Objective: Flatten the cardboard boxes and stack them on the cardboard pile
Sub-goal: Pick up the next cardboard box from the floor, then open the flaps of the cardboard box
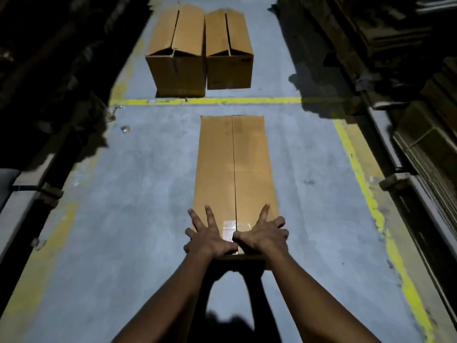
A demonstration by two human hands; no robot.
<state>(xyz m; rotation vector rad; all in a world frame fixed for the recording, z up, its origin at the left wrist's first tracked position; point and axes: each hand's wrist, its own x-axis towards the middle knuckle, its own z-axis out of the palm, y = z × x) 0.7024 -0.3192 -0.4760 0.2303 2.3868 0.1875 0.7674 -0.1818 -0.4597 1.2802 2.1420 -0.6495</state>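
Note:
A long brown cardboard box (pixel 232 164) lies on the grey floor straight ahead, its top seam running away from me. A patch of clear tape (pixel 228 225) crosses the seam at the near end. My left hand (pixel 210 235) and my right hand (pixel 264 233) press flat on that near end with fingers spread, thumbs meeting at the seam. Beyond a yellow floor line stand two more boxes, the left one (pixel 176 45) and the right one (pixel 228 45), side by side with their top flaps slightly raised.
Flat cardboard is stacked in the dark along the right side (pixel 425 144). Dark stacks also line the left edge (pixel 37 120). Yellow lines (pixel 205 101) mark the floor bay. A small scrap of litter (pixel 125 129) lies on the floor at the left.

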